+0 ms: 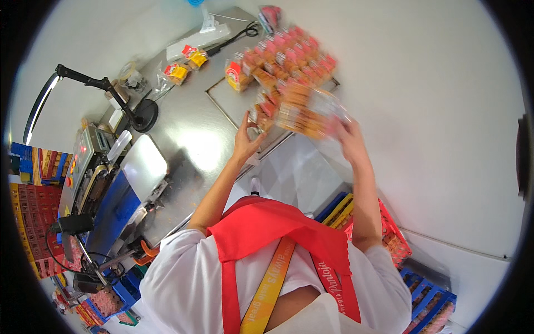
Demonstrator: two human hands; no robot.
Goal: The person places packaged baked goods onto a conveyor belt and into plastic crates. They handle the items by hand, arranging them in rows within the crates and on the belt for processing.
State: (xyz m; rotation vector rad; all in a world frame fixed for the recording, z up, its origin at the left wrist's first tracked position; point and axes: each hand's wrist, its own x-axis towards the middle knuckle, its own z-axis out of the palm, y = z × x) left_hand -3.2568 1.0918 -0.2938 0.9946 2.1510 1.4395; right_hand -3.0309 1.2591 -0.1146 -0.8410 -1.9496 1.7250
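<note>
My right hand [349, 140] grips the gathered end of a clear plastic bag of round biscuits [304, 110], tilted above the table's right edge and blurred. My left hand [247, 142] is curved, with fingers and thumb apart, at the near end of another biscuit bag [263, 112]; whether it grips that bag is unclear. Beyond the hands, several rows of biscuit bags with pinkish closures [288, 54] crowd a rectangular framed panel [223, 98] in the steel table. A bag with a red and yellow label [237, 77] stands at their left.
Two labelled bags [177, 74] [195, 56] lie on the steel table [187, 112]. To the left are a black-armed lamp [144, 116] and a machine with lit buttons [77, 167] and a blue belt [112, 208]. A wall [425, 125] bounds the right; crates [388, 229] stand below.
</note>
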